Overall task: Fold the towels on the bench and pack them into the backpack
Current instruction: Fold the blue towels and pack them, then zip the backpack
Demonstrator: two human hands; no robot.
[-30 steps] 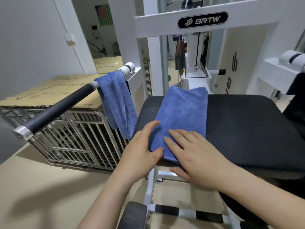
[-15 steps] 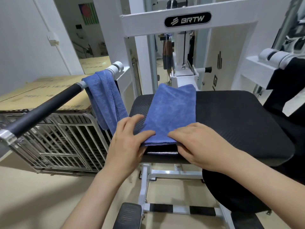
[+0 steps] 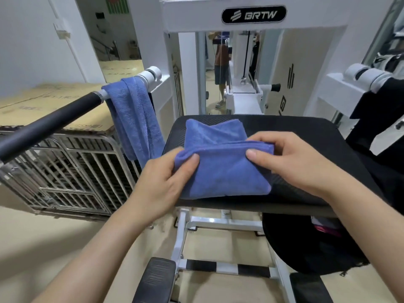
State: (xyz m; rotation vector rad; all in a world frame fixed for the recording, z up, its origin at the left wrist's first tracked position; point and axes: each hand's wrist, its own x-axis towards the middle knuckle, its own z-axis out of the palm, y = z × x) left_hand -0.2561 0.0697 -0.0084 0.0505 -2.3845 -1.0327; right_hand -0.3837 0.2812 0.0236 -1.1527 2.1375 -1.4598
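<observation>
A blue towel (image 3: 223, 171) lies on the black padded bench (image 3: 306, 136), its near half doubled over toward the far edge. My left hand (image 3: 161, 184) pinches the towel's left corner between thumb and fingers. My right hand (image 3: 293, 162) grips the right corner of the same lifted edge. A second blue towel (image 3: 133, 117) hangs over the machine's left handle bar (image 3: 50, 121). The black backpack (image 3: 310, 246) sits open on the floor under the bench's right side, partly hidden by my right forearm.
The white machine frame (image 3: 253, 20) stands behind the bench. A metal wire cage (image 3: 65, 171) topped with cardboard is at the left. Dark clothing (image 3: 384, 119) hangs at the right. Black foot pads (image 3: 155, 281) lie on the floor near me.
Both hands went from pressing flat on the towel to gripping its near edge and have lifted that edge and folded it away from me over the far half.
</observation>
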